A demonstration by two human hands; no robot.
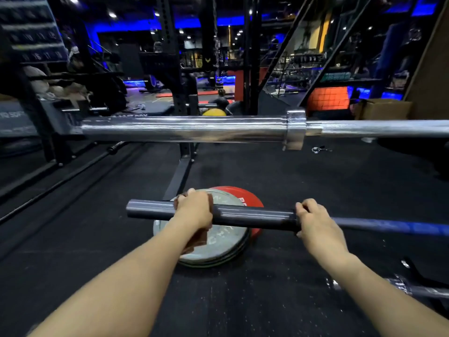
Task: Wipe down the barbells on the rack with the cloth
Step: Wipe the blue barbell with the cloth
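The left hand (pixel 194 210) is gripping the brown cloth (pixel 198 242) around the sleeve of the near dark barbell (pixel 252 216), fingers curled over it, above the floor plates (pixel 218 244). To the right, the right hand (pixel 313 218) is clasping the collar, steadying. Wiping appears underway; the next move likely calls for sliding the cloth along the sleeve, the chrome barbell (pixel 182 128) beyond waiting.
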